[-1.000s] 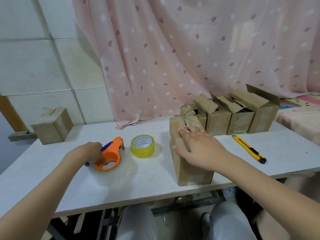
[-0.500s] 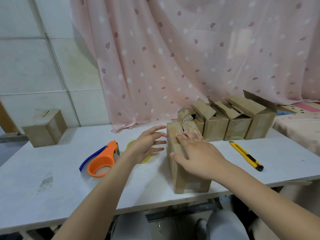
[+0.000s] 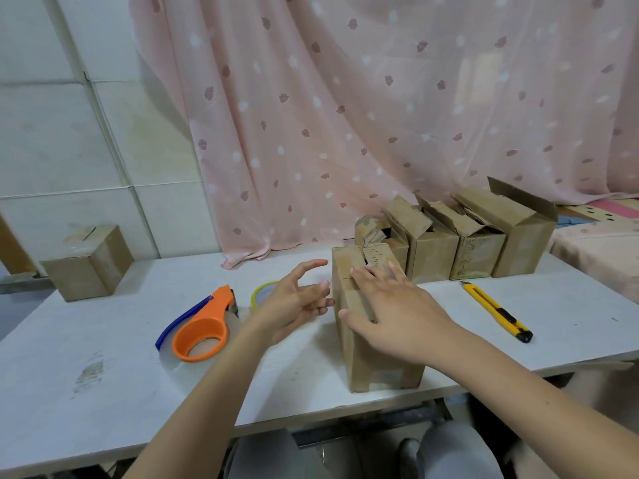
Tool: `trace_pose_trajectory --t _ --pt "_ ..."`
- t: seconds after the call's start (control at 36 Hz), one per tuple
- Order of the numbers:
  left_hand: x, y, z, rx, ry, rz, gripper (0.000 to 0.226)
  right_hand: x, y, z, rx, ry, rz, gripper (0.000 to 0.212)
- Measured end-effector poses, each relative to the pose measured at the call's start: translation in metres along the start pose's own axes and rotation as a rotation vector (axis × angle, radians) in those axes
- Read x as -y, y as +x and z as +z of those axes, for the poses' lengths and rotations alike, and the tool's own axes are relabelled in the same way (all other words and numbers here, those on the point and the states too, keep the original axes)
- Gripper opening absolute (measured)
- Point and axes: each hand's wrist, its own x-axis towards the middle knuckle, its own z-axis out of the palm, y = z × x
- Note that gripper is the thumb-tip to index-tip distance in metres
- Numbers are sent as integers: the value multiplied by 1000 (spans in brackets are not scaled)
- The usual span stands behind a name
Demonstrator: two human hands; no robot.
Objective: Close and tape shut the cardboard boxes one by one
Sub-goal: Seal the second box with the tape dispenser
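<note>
A brown cardboard box (image 3: 366, 357) stands near the table's front edge, its top flaps folded down. My right hand (image 3: 390, 312) lies flat on those flaps, fingers spread, thumb over the left edge. My left hand (image 3: 294, 302) hovers just left of the box with relaxed fingers, holding nothing. An orange tape dispenser (image 3: 204, 326) lies on the table to the left. A yellow tape roll (image 3: 262, 292) sits behind my left hand, mostly hidden.
Several open cardboard boxes (image 3: 460, 236) stand in a row at the back right, against a pink curtain. One closed box (image 3: 90, 264) sits at the far left. A yellow utility knife (image 3: 498, 311) lies right of the near box on the white table (image 3: 103, 392).
My left hand let go of the tape dispenser and moved right, up to the box's left side. My right hand stayed on the box top.
</note>
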Motion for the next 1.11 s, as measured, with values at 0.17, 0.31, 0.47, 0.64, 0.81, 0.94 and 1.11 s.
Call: trace_pose_trajectory --t 0.17,0.31,0.47,0.64,0.81,0.94,1.11 --pt "13 1 12 -163 65 79 37 -3 3 3 -30 33 -24 72" --pt "22 2 26 -202 -6 98 34 -14 16 16 -91 13 -69 78" --pt "36 -1 40 -314 -131 33 25 -15 20 20 -85 -8 -71 81" --pt "43 -7 46 -410 -71 -28 31 -16 22 20 -92 20 -77 82" --pt "24 -10 47 -528 266 -12 38 -19 23 8 -73 267 -44 70" --pt "-17 -6 48 -577 382 -22 12 -34 27 -17 -304 572 123 55" --pt "-58 -4 64 -279 542 -353 60 -65 48 -16 -85 777 457 39"
